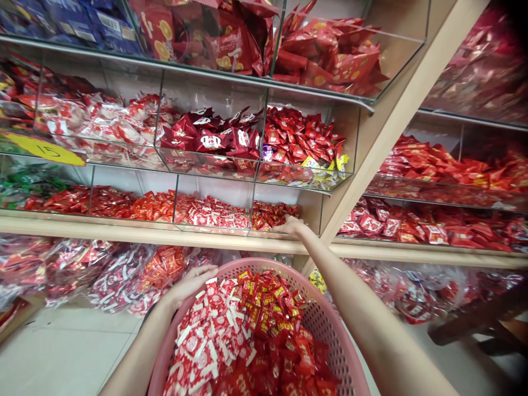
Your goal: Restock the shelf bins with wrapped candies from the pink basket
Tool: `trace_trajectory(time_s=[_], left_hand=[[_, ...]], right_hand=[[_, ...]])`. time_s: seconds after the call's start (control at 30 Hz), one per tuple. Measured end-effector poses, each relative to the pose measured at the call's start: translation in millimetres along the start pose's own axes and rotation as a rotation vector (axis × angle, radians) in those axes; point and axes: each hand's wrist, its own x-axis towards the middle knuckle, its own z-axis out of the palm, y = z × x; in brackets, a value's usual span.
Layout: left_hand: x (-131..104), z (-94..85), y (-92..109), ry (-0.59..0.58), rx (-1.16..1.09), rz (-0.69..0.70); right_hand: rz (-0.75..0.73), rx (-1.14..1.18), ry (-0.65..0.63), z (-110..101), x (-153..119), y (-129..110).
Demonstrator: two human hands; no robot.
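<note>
A pink plastic basket with a perforated wall holds several kinds of wrapped candies. White-and-red candies fill its left side, red-and-yellow ones the back right, and plain red packets the front. My left hand grips the basket's rim at the far left, its fingers laid over the edge. My right hand reaches past the basket into a low clear shelf bin. Its fingers are stretched out and apart over small red-and-gold candies, touching the pile; the fingertips are partly hidden among them.
Clear-fronted bins of candies rise in rows on a wooden shelf. An upright post stands just right of my right hand. Bagged candies lie beneath the shelf. A yellow price tag hangs at left, and a dark wooden leg stands at right.
</note>
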Motion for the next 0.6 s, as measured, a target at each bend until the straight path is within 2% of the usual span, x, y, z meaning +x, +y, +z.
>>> trace_trajectory(time_s=[0.27, 0.6], left_hand=[[1.0, 1.0, -0.6, 0.010, 0.014, 0.004], [2.1, -0.6, -0.4, 0.011, 0.044, 0.005]], right_hand=[[0.058, -0.004, -0.025, -6.6, -14.8, -5.7], [0.094, 0.058, -0.033, -8.4, -12.3, -8.6]])
